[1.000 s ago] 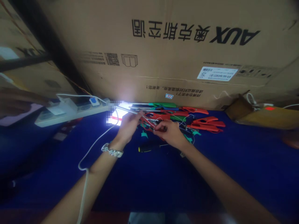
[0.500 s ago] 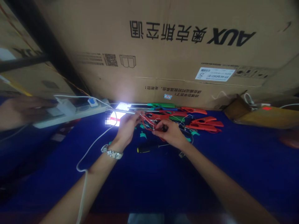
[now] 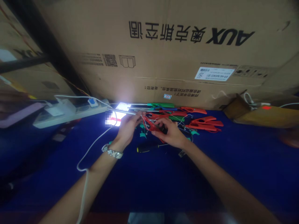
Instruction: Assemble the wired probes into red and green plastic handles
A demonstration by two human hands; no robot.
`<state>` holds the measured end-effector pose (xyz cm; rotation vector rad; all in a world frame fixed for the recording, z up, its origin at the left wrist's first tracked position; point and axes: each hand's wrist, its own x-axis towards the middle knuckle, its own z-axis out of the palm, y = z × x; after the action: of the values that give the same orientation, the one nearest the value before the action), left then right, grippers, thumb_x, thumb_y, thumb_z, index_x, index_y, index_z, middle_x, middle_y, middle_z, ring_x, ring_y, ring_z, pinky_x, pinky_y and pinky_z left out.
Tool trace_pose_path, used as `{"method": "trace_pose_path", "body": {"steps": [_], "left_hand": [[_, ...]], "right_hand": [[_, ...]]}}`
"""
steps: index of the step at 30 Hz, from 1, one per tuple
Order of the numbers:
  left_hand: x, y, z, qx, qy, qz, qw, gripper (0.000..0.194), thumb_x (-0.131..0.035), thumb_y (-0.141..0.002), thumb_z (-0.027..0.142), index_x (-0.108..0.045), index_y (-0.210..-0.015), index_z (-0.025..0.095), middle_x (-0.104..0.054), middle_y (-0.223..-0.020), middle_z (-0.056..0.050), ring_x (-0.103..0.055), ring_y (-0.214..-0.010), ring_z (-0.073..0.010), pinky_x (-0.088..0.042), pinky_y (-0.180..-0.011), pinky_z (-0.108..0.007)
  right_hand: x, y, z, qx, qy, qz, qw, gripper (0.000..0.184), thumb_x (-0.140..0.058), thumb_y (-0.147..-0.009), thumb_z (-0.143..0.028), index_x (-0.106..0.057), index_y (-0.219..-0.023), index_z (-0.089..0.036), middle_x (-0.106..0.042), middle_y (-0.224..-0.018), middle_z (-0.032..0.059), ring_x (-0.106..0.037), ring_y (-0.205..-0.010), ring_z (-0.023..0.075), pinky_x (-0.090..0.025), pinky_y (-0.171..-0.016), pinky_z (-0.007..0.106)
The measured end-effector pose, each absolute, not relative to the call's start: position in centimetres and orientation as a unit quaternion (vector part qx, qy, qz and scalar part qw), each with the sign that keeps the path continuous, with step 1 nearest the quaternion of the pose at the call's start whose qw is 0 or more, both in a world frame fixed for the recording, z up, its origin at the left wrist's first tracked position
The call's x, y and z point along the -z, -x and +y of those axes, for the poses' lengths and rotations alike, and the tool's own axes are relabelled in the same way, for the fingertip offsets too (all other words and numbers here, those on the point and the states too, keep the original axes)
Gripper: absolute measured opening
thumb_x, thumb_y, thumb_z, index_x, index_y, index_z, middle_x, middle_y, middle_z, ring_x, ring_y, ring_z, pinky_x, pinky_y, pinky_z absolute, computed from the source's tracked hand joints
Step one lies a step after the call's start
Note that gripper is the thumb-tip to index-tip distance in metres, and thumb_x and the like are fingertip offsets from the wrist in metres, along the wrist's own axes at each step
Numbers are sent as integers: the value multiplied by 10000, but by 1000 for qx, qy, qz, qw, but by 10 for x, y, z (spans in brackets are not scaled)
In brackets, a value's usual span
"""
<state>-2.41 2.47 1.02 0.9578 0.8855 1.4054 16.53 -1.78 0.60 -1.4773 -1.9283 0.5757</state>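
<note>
On the blue surface (image 3: 149,183), in front of a large cardboard box (image 3: 163,68) printed with upside-down lettering, a red casing (image 3: 151,126) was held between the two hands, near the middle of the view. Its far end was pinched between the thumb and fingers of the left hand (image 3: 127,127), and thin wires were seen along it. The thumb and forefinger of the right hand (image 3: 172,132) were curved around the casing's near end with a gap between them; whether anything small was gripped there could not be told. A jewelled band (image 3: 112,151) was worn on the left wrist, and a white cable (image 3: 81,169) was draped across the left forearm. Just beyond the hands, a green-handled tool (image 3: 161,105) was laid close to the box, and several red handles (image 3: 203,125) were heaped to the right. Nearer the person, a black screwdriver (image 3: 145,148) with a yellow end was set down, with a small green piece (image 3: 143,134) just beyond it. Beside the left hand, a brightly lit screen (image 3: 120,113) was partly crossed by a metal rod. Farther left, a white power strip (image 3: 44,122) was placed, with plugs fitted in it, and a blurred hand of another person (image 3: 11,101) was seen near its end.
</note>
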Motion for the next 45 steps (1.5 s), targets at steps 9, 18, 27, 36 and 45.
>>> {"method": "trace_pose_path", "body": {"steps": [9, 18, 27, 36, 45], "left_hand": [[-15, 23, 21, -595, -402, 385, 580, 243, -841, -676, 337, -696, -756, 159, -770, -935, -84, -714, -977, -239, -528, -931, -401], [-21, 19, 16, -616, -445, 396, 515, 179, -767, -756, 334, -673, -710, 189, -770, -1013, -67, -675, -1088, -235, -491, -978, -375], [-25, 22, 16, -582, -417, 382, 584, 268, -809, -730, 375, -674, -811, 158, -777, -848, -86, -731, -791, -209, -574, -762, -348], [-9, 30, 28, -541, -472, 457, 526, 276, -769, -791, 396, -658, -854, 151, -752, -782, -78, -719, -700, -203, -588, -707, -357], [4, 40, 38, -491, -586, 493, 415, 215, -686, -828, 387, -684, -862, 175, -752, -866, -80, -709, -813, -228, -547, -788, -374]], "right_hand": [[-4, -141, -32, -47, 542, -781, 306, 288, -803, -753, -446, -633, -855, -236, -580, -1119, 79, -528, -1123, 290, -332, -933, 420], [-1, -126, -25, -72, 586, -742, 317, 191, -766, -812, -428, -726, -856, -247, -621, -1069, 66, -541, -1056, 277, -322, -880, 418], [-10, -137, -29, -217, 523, -736, 370, 164, -656, -922, -328, -709, -814, -218, -663, -741, -11, -590, -732, 164, -392, -805, 335], [-2, -146, -28, -194, 557, -720, 366, 70, -700, -875, -251, -756, -840, -228, -744, -764, 3, -640, -683, 169, -435, -788, 343], [7, -145, -34, -23, 529, -794, 300, 111, -743, -873, -218, -791, -957, -273, -723, -974, 31, -646, -965, 225, -341, -852, 389]]}}
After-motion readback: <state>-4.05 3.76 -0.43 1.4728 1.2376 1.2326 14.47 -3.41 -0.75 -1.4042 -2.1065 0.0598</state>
